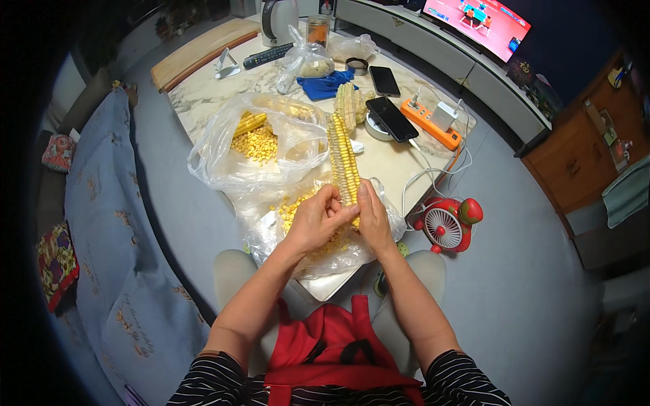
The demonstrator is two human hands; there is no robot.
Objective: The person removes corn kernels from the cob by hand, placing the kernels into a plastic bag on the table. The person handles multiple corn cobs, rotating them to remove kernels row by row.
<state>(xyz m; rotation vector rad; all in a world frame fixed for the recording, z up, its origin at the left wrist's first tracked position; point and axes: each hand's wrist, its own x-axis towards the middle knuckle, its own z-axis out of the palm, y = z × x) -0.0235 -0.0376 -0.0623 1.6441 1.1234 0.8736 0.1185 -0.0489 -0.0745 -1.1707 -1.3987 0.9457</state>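
A yellow ear of corn [345,162] stands tilted upright over the near end of the table, its left side partly stripped of kernels. My right hand [375,218] grips its lower end from the right. From the left, my left hand [320,215] presses its thumb across the ear's base, fingers curled against it. Beneath both hands spreads a clear plastic bag [254,248] holding loose corn kernels [289,210], partly hidden by my hands. Beyond it, an open plastic bag [205,162] contains more kernels [254,147] and another ear [250,123]. Stripped cobs [348,101] lie behind the held ear.
Right of the cobs are a smartphone [392,119] on a round white stand, another phone [384,81] and an orange power strip [431,124] with trailing cables. A blue cloth [325,86], remote control [267,56] and kettle [279,23] sit farther back. A red fan [444,226] stands right.
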